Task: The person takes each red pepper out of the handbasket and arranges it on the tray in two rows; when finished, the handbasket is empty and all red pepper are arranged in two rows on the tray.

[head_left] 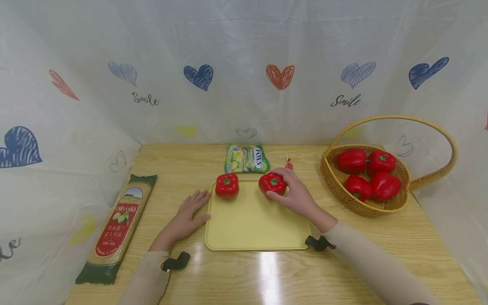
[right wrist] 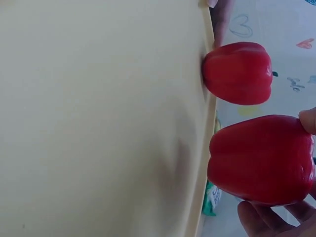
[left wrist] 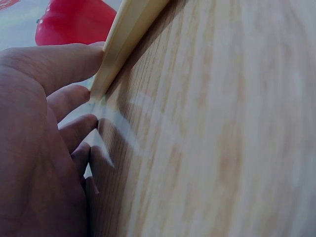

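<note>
My right hand (head_left: 293, 192) grips a red bell pepper (head_left: 272, 184) over the back right part of a yellow tray (head_left: 251, 228). In the right wrist view, fingers and thumb lie around the stem end of this pepper (right wrist: 261, 160), and a shadow falls on the tray below. A second red bell pepper (head_left: 227, 186) stands upright in the tray's back left corner, its green stem on top. Beside the tray's left edge lies my left hand (head_left: 187, 218), fingers extended. The left wrist view has its thumb and a fingertip touching the tray's rim (left wrist: 116, 49).
A wicker basket (head_left: 343, 195) with a tall handle holds several red bell peppers at the right. Behind the tray lie a green Fox's candy bag (head_left: 247, 159) and a small red-wrapped lollipop (head_left: 289, 163). A long pasta pack (head_left: 118, 228) lies at the left.
</note>
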{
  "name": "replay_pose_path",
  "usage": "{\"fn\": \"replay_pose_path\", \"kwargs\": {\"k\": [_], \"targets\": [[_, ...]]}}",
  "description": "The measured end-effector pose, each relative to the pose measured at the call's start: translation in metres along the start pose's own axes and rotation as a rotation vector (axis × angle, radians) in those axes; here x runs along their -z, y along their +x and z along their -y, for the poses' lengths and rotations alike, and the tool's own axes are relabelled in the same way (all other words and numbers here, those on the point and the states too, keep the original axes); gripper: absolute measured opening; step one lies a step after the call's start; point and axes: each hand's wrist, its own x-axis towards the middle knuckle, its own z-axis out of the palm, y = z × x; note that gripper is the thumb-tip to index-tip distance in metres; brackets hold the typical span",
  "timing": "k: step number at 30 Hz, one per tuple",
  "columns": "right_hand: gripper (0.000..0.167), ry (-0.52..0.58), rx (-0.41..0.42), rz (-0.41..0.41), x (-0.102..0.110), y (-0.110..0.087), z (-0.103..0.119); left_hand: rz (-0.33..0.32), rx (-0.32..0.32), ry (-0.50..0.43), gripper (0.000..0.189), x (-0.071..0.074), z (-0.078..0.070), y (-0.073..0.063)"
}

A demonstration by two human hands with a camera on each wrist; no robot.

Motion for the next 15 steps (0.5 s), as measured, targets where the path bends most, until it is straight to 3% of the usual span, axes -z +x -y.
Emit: {"fn": "replay_pose_path", "kwargs": {"k": [15], "targets": [[0.061, 0.031, -0.016, 0.004, -0.021, 0.017, 0.001, -0.011, 0.000, -0.001, 0.068, 0.000, 0.000, -0.001]]}}
